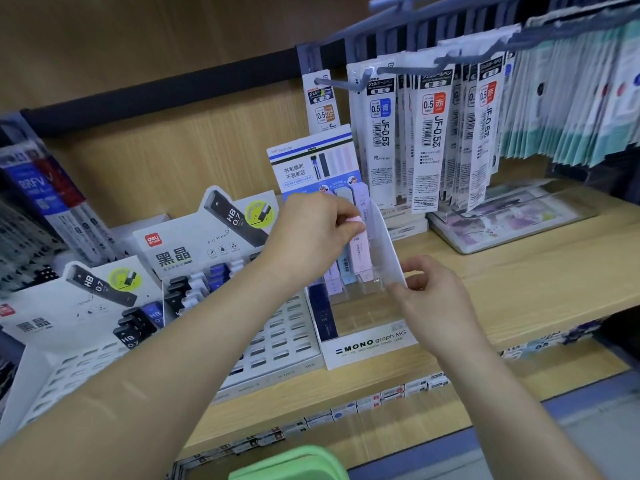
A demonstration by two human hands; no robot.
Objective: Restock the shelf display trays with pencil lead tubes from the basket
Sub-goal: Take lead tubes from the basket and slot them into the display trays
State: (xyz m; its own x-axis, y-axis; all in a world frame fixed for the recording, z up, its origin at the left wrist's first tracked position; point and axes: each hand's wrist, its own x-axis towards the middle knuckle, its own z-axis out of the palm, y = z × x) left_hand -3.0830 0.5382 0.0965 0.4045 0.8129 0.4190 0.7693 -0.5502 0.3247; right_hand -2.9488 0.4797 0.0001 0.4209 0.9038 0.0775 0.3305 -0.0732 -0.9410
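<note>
While left fingers (341, 221) pinch a pink tube (358, 252) in the tray (384, 242), right fingers (417, 282) grip its rim.

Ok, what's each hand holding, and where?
The left hand pinches a pink lead tube at its top end; the right hand holds the white display tray by its front right corner.

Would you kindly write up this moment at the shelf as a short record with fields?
left hand: pinches the top of a pink lead tube in the display tray
right hand: holds the tray's front right corner
tray contents: pastel tubes upright, side by side
basket: green, at the bottom edge of view
neighbours: Deli HB 0.7 displays on the left; refill packs hanging above right
</note>
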